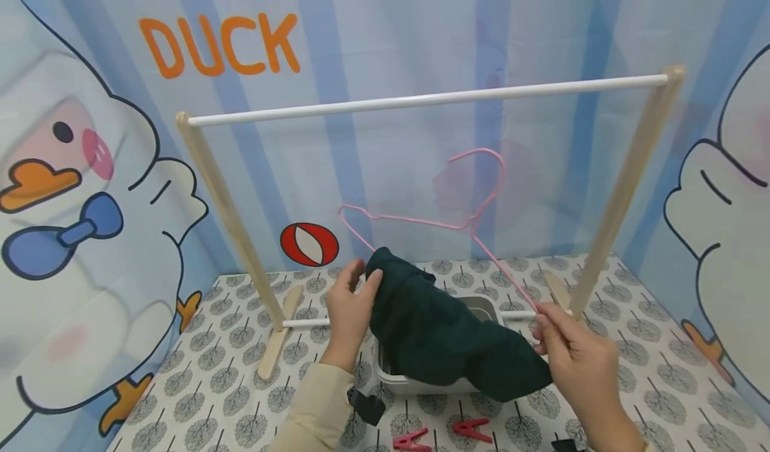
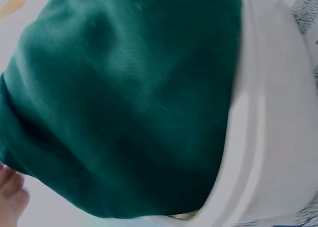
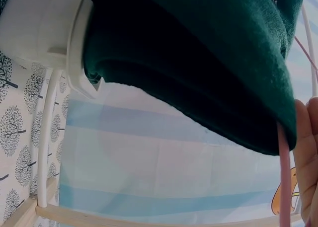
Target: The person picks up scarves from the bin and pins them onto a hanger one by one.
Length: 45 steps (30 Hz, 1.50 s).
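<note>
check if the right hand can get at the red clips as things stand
Probably yes, once it lets go: the right hand looks occupied, holding the pink hanger by one end. Nothing covers the red clips, so the way down looks free.

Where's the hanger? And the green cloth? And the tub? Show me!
Hanger (image 1: 473, 220): head view, on the join below its hook.
Cloth (image 1: 442, 331): head view, on the middle of its folds.
Tub (image 1: 415, 388): head view, on its front wall, below the cloth.
</note>
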Tool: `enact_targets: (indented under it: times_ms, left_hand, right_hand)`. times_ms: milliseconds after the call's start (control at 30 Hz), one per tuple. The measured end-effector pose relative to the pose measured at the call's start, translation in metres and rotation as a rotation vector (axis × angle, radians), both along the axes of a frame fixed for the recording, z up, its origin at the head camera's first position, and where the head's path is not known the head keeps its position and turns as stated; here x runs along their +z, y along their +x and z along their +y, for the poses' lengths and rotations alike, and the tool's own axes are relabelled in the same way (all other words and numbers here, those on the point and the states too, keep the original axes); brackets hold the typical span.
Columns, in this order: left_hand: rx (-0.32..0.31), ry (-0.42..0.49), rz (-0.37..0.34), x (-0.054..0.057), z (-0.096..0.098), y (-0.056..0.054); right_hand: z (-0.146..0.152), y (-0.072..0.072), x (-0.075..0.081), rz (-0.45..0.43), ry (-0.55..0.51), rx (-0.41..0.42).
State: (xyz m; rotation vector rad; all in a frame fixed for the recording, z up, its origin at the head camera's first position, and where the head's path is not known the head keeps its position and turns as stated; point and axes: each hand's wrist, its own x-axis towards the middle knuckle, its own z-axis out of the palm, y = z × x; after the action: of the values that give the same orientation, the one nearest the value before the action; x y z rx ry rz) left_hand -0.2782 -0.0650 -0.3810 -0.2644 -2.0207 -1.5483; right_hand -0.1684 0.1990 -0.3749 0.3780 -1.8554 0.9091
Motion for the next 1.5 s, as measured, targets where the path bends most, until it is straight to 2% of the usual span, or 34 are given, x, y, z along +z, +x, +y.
enact_targets:
  times_ms: [100,200,300,433,567,633,700,767,867,900,967,1033,1100,1167,1233,1333,1433,1500]
  left_hand:
    - [-0.092,0.023,-0.148,-0.007,-0.001,-0.004]
    - [-0.180,0.042,-0.222,-0.012,0.001,-0.007]
    - [-0.206,0.073,-0.262,-0.010,0.003,-0.008]
    - [-0.217,0.166,-0.273,0.006,0.005,-0.004]
    - [-0.306,0.328,-0.255,0.030,0.008,-0.003]
    - [-0.319,0.385,-0.253,0.038,0.007,-0.004]
    - [-0.279,0.385,-0.269,0.040,0.004,-0.006]
    - [-0.185,0.327,-0.285,0.036,-0.001,-0.009]
    - [-0.039,0.178,-0.298,0.024,-0.009,-0.013]
    - [0.006,0.112,-0.277,0.020,-0.011,-0.013]
    - [0.055,-0.002,-0.225,0.012,-0.012,-0.010]
    - [0.058,-0.102,-0.161,0.006,-0.012,-0.004]
    - [0.031,-0.189,-0.122,0.002,-0.011,0.002]
    - [-0.009,-0.248,-0.098,-0.003,-0.011,0.008]
    - [-0.019,-0.285,-0.064,-0.007,-0.011,0.010]
    - [0.029,-0.298,0.030,-0.010,-0.013,0.009]
    - [0.094,-0.295,0.126,-0.006,-0.014,0.004]
    - [0.107,-0.267,0.125,0.001,-0.015,0.002]
  right_hand:
    - [0.000,0.001,-0.002,-0.002,0.011,-0.005]
    - [0.001,0.002,-0.003,-0.001,0.050,-0.038]
    - [0.001,0.004,-0.004,-0.005,0.090,-0.062]
    - [0.002,0.005,-0.007,-0.012,0.180,-0.102]
    - [0.002,0.005,-0.009,-0.004,0.281,-0.140]
    - [0.001,0.006,-0.010,-0.003,0.275,-0.129]
    - [0.001,0.006,-0.008,-0.003,0.230,-0.105]
    - [0.002,0.007,-0.007,-0.002,0.169,-0.069]
    - [0.002,0.009,-0.004,-0.016,0.102,-0.038]
    - [0.003,0.009,-0.003,-0.021,0.090,-0.035]
    - [0.003,0.010,-0.004,-0.029,0.081,-0.040]
    - [0.003,0.011,-0.005,-0.031,0.086,-0.052]
    - [0.003,0.011,-0.006,-0.030,0.083,-0.050]
    - [0.004,0.010,-0.007,-0.027,0.075,-0.040]
    - [0.004,0.010,-0.008,-0.036,0.060,-0.032]
    - [0.004,0.010,-0.008,-0.044,0.070,-0.036]
    - [0.004,0.011,-0.007,-0.056,0.099,-0.044]
    - [0.003,0.010,-0.006,-0.064,0.131,-0.054]
